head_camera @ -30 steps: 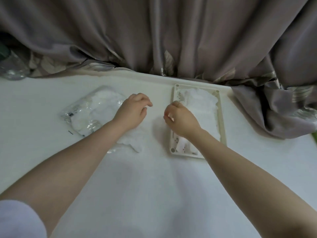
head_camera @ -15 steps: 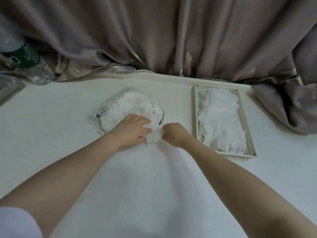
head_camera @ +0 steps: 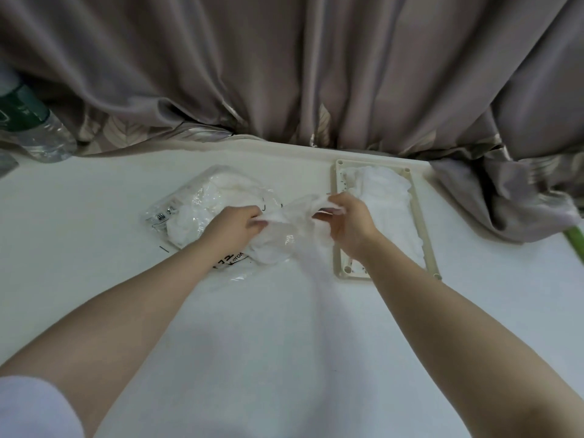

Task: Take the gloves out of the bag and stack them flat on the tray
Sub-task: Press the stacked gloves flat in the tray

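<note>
A clear plastic bag [head_camera: 189, 210] stuffed with thin white gloves lies on the white table, left of centre. My left hand [head_camera: 235, 224] and my right hand [head_camera: 349, 222] each pinch one end of a translucent glove [head_camera: 297, 216], which is stretched between them just above the bag's open mouth. More loose glove material [head_camera: 268, 251] bunches below the hands. To the right stands a cream rectangular tray [head_camera: 423, 245] holding a flat stack of white gloves [head_camera: 388, 210]. My right wrist covers the tray's near left part.
A grey-brown curtain [head_camera: 300, 74] hangs along the table's far edge, and its folds [head_camera: 505, 203] spill onto the table right of the tray. A clear water bottle with a green label [head_camera: 31, 128] stands at the far left. A green strip [head_camera: 575, 238] shows at the right edge.
Both hands met at the bag's mouth and took hold of a glove. It is now lifted and pulled out sideways, with my right hand moving toward the tray.
</note>
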